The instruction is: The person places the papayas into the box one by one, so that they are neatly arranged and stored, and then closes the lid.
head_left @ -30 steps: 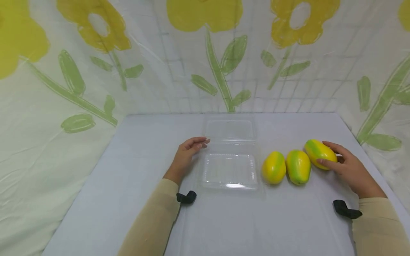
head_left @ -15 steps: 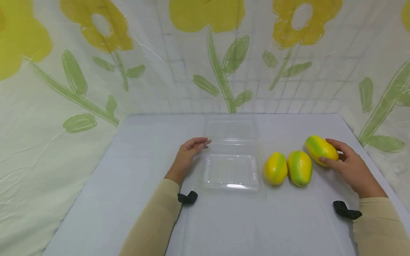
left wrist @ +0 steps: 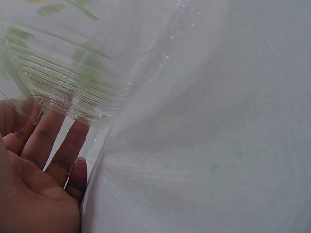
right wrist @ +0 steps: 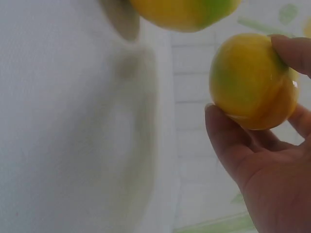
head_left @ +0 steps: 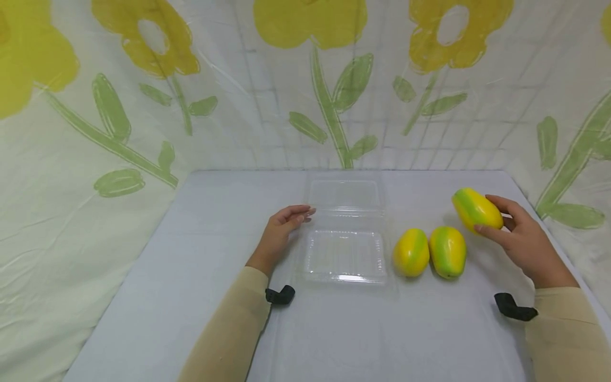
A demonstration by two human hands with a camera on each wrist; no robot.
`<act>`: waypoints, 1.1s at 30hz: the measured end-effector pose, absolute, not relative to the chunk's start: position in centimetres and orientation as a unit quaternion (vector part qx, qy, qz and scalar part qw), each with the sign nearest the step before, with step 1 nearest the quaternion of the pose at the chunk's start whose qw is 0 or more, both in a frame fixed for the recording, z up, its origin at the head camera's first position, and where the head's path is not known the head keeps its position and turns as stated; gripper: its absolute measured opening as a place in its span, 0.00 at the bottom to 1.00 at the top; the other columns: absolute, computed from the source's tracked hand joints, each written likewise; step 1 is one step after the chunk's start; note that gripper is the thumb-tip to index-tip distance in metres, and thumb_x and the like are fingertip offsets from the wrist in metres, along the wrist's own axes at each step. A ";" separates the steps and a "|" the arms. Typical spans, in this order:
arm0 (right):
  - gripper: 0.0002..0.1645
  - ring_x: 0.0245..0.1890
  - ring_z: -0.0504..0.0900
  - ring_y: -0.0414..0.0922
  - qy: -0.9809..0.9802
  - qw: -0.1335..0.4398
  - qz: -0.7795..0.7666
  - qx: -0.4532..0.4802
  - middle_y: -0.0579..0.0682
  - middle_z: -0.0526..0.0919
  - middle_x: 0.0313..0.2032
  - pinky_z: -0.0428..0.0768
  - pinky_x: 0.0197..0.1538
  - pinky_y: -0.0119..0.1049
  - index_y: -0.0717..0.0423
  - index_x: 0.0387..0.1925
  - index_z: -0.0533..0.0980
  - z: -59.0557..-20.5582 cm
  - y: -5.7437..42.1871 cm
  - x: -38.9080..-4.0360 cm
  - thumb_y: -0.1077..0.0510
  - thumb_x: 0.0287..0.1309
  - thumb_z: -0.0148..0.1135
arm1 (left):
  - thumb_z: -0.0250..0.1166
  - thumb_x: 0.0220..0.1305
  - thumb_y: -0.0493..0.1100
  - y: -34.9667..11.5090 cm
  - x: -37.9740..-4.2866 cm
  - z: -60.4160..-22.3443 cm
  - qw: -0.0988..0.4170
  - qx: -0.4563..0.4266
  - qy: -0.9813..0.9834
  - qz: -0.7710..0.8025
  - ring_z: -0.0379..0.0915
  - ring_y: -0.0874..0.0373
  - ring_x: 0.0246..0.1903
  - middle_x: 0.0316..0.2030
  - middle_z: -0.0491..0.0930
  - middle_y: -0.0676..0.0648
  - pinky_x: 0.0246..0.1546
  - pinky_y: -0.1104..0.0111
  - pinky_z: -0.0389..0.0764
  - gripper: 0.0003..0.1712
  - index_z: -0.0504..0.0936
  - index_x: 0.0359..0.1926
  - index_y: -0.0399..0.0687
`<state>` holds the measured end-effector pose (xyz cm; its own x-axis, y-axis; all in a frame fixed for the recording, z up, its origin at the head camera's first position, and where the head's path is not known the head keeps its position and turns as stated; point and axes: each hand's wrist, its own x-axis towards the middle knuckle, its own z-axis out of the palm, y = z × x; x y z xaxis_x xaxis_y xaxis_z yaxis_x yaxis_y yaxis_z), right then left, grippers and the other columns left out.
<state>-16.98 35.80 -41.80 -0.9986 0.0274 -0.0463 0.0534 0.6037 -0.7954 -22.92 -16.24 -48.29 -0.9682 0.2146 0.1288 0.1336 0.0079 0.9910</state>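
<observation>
My right hand (head_left: 520, 233) grips a yellow papaya (head_left: 472, 208) with green streaks, thumb on the near side and fingers on the far side. It is held above the table, its shadow below. In the right wrist view the held papaya (right wrist: 250, 82) shows end-on between thumb and fingers. Two similar papayas, one on the left (head_left: 411, 252) and one on the right (head_left: 447, 252), lie side by side on the table. A clear plastic container (head_left: 345, 255) lies opened flat, lid (head_left: 345, 194) to the back. My left hand (head_left: 281, 231) pinches its left edge near the hinge.
The white table (head_left: 200, 297) ends at the back against a flower-printed curtain (head_left: 229, 106), which also hangs along both sides. Dark wrist-camera mounts sit at the left sleeve (head_left: 280, 295) and the right sleeve (head_left: 515, 307).
My right hand has lifted the papaya off the table and moved it slightly toward the back. The left hand, the container and the other two papayas have stayed in place.
</observation>
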 end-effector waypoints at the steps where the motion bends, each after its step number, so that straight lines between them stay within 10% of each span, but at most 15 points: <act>1: 0.53 0.73 0.62 0.73 0.895 0.014 -0.445 0.019 0.65 0.56 0.81 0.66 0.67 0.74 0.47 0.89 0.50 -41.6 35.6 -17.0 0.39 0.77 0.67 | 0.61 0.82 0.37 -16.2 -22.9 -48.3 0.029 0.123 0.709 0.694 0.82 0.49 0.62 0.61 0.87 0.48 0.70 0.55 0.70 0.18 0.83 0.67 0.42; 9: 0.54 0.70 0.67 0.64 0.905 -0.002 -0.426 -0.008 0.61 0.58 0.81 0.74 0.51 0.26 0.43 0.89 0.52 -40.1 33.8 -17.5 0.38 0.74 0.69 | 0.61 0.82 0.38 -16.2 -22.8 -48.2 0.030 0.123 0.709 0.694 0.82 0.51 0.62 0.61 0.87 0.50 0.70 0.55 0.70 0.17 0.84 0.66 0.44; 33: 0.47 0.68 0.71 0.63 0.874 0.010 -0.466 -0.137 0.59 0.61 0.77 0.73 0.54 0.18 0.49 0.85 0.60 -37.6 26.2 -17.5 0.56 0.74 0.72 | 0.62 0.83 0.40 -16.2 -22.8 -48.2 0.031 0.122 0.719 0.684 0.82 0.51 0.62 0.61 0.87 0.51 0.70 0.52 0.71 0.17 0.84 0.66 0.47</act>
<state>-17.50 26.23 -37.63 -0.9621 -0.2492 0.1109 -0.2310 0.5281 -0.8171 -22.75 -16.24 -48.15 -0.9683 0.2176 0.1226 0.1333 0.0349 0.9905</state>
